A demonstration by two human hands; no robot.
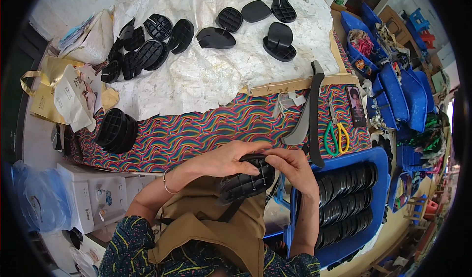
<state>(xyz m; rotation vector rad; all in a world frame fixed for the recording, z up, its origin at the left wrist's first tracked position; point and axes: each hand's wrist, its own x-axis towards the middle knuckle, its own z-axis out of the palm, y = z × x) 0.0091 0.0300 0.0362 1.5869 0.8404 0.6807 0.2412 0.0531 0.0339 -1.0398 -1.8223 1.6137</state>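
Observation:
Both my hands hold a black shoe heel (250, 182) in front of my apron, its gridded hollow side facing up. My left hand (227, 160) has its thumb over the near rim and its fingers along the far edge. The fingers of my right hand (294, 168) pinch the heel's right end, where a dark edge shows between the two hands. To the right of them, a long curved black strip (315, 112) with a grey inner face lies across the table edge. A stack of similar heels (117, 130) stands on the patterned cloth to the left.
Loose heels (230, 19) lie scattered on white sheeting (177, 87). Scissors (337, 137) with green and yellow handles and a phone (356, 106) rest at the right. A blue crate (381, 198) holds rows of black heels. A gold paper bag (49, 92) stands at left.

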